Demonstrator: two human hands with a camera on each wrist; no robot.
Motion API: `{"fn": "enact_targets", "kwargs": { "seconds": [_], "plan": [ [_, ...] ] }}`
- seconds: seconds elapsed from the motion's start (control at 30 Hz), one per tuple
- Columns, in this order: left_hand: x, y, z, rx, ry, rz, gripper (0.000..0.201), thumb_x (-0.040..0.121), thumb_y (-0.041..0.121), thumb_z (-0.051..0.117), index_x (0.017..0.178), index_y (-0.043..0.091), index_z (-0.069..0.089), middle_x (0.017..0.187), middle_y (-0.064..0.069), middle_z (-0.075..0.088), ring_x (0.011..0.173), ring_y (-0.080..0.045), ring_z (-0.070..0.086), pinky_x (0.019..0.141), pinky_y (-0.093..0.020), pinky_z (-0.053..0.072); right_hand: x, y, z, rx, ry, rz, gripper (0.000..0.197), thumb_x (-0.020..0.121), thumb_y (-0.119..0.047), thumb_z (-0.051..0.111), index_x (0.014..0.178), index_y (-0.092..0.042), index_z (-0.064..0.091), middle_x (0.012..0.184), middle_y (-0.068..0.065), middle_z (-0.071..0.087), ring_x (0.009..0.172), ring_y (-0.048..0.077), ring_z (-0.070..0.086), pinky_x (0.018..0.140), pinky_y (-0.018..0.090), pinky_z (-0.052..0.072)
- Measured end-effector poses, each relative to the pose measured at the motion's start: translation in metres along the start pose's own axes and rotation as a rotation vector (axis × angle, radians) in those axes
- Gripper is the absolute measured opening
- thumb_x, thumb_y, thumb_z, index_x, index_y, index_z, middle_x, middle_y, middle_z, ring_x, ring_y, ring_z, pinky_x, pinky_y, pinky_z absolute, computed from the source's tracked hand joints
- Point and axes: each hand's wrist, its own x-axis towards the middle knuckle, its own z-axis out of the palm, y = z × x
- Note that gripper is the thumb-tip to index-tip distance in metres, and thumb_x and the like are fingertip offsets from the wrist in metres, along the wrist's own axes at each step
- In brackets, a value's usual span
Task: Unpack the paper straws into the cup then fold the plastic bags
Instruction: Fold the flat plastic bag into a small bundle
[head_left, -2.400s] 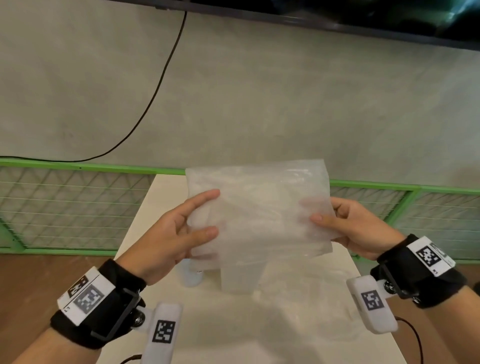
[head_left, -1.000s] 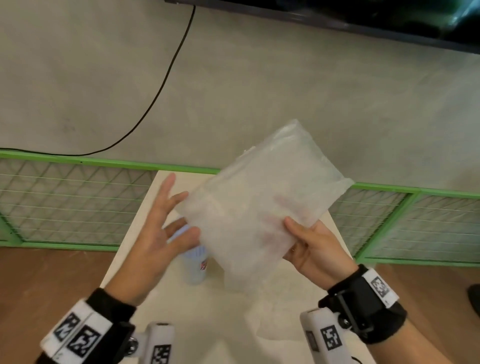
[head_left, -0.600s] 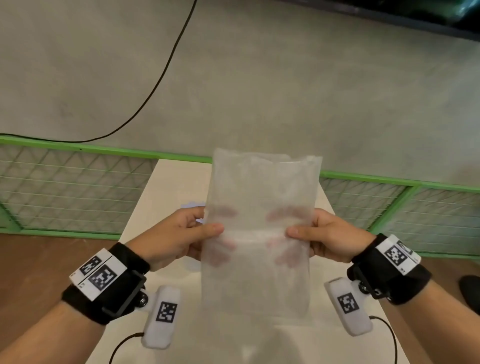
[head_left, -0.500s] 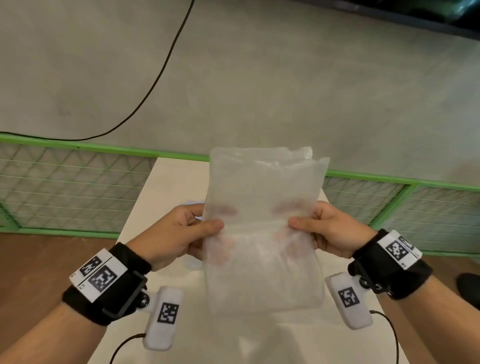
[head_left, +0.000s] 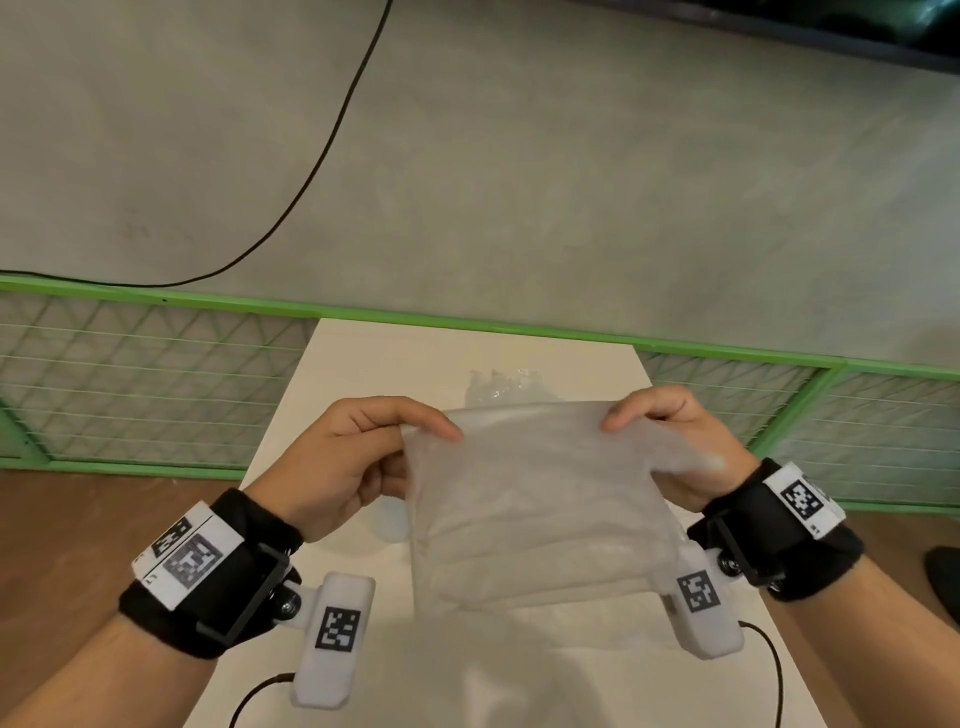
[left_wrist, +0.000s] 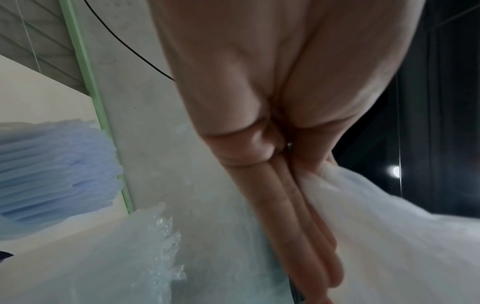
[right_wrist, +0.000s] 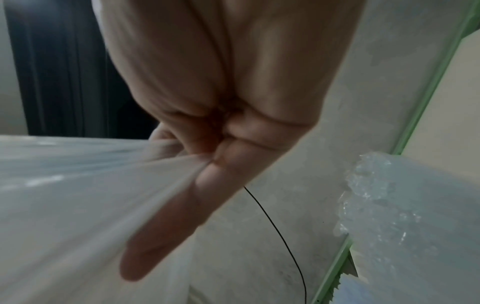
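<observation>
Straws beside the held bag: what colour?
Pale blue; the straws show best in the left wrist view, behind the plastic bag.

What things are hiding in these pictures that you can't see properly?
- Cup: head view, mostly behind the plastic bag and the left hand.
- Blue straws: left wrist view, blurred, cut off by the left edge.
- Right hand fingers: head view, veiled by the bag.
- Crumpled second bag: head view, partly hidden.

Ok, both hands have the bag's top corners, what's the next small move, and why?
Probably lower the plastic bag flat onto the white table and crease it: the left hand and right hand pinch it doubled over in mid-air.
</observation>
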Motion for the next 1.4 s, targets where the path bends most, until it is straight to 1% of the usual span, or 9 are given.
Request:
{"fn": "enact_targets", "kwargs": {
  "seconds": [0.17,0.27,0.47,0.63,0.7,0.8,1.0,1.17,1.4],
  "plan": [
    [-0.008,0.015,0.01,-0.23,-0.132,-0.005,0.025,0.086,0.022,0.054,0.084,0.006,0.073,0.074,-0.006,0.066,0.05,-0.016,0.059,0.042,-0.016,0.046,0.004,-0.006,-0.004,-0.047,-0.015,-0.026,0.071,0.07,0.041,0.025,0.049,-0.007,0.073,0.074,0.018,0.071,0.066,0.03,0.07,0.062,0.038,0.059],
    [-0.008,0.008,0.009,-0.092,-0.179,0.001,0.046,0.065,0.027,0.081,0.107,0.017,0.065,0.103,-0.005,0.065,0.076,-0.022,0.067,0.055,-0.03,0.056,0.007,-0.007,-0.01,-0.114,-0.021,-0.061,0.073,0.064,0.042,0.022,0.052,-0.008,0.074,0.085,0.03,0.066,0.074,0.043,0.065,0.072,0.057,0.051],
    [-0.01,0.009,0.013,0.119,-0.146,0.079,0.05,0.07,0.01,0.084,0.112,0.03,0.067,0.111,0.006,0.066,0.068,-0.031,0.061,0.072,-0.034,0.058,0.009,-0.022,-0.01,-0.143,-0.055,-0.142,0.073,0.06,0.043,0.022,0.051,-0.008,0.073,0.086,0.019,0.071,0.076,0.035,0.068,0.067,0.041,0.058],
    [-0.012,0.01,0.016,0.17,-0.146,0.044,0.054,0.071,0.015,0.086,0.117,0.037,0.067,0.086,0.0,0.067,0.059,-0.021,0.049,0.07,-0.022,0.052,0.007,-0.03,-0.003,-0.115,0.007,-0.143,0.038,0.068,0.004,0.052,0.082,-0.018,0.08,0.098,0.003,0.076,0.088,0.018,0.071,0.073,0.028,0.057],
    [-0.011,0.013,0.022,0.184,-0.118,0.09,0.057,0.07,0.007,0.081,0.117,0.037,0.067,0.111,0.016,0.069,0.058,-0.013,0.057,0.068,-0.024,0.053,0.006,-0.032,-0.004,0.059,-0.056,-0.025,0.061,0.072,-0.03,0.069,0.132,-0.024,0.059,0.113,0.003,0.071,0.1,0.02,0.067,0.081,0.031,0.055],
    [-0.009,0.013,0.025,0.182,-0.1,0.131,0.063,0.071,-0.001,0.078,0.121,0.035,0.064,0.135,0.017,0.056,0.086,-0.015,0.071,0.081,-0.031,0.057,0.006,-0.024,-0.008,0.032,-0.057,0.14,0.095,0.061,-0.068,0.077,0.143,-0.049,0.035,0.118,0.003,0.064,0.107,0.026,0.061,0.084,0.041,0.051],
    [-0.009,0.015,0.01,0.252,-0.107,0.14,0.076,0.07,-0.006,0.08,0.126,0.041,0.059,0.136,0.015,0.056,0.102,-0.018,0.069,0.084,-0.028,0.055,0.002,-0.028,-0.011,-0.239,-0.046,0.224,0.095,0.081,0.007,0.068,0.148,-0.041,0.021,0.083,0.007,0.074,0.069,0.016,0.07,0.059,0.027,0.056],
    [-0.006,0.012,0.013,0.158,-0.073,0.216,0.08,0.067,-0.004,0.078,0.132,0.037,0.055,0.137,0.009,0.057,0.106,-0.02,0.067,0.086,-0.031,0.056,0.003,-0.027,-0.015,0.025,0.076,0.083,0.092,0.068,-0.014,0.084,0.146,-0.027,0.038,0.083,0.016,0.066,0.061,0.015,0.064,0.056,0.022,0.053],
    [0.003,-0.011,0.048,0.049,0.208,0.436,0.079,0.072,-0.004,0.079,0.138,0.026,0.048,0.145,0.001,0.048,0.123,-0.022,0.058,0.095,-0.045,0.052,-0.003,0.028,0.037,0.56,-0.097,0.122,0.12,0.064,-0.053,0.085,0.153,-0.007,0.017,0.148,0.026,0.034,0.13,0.04,0.042,0.112,0.054,0.03]
  ]
}}
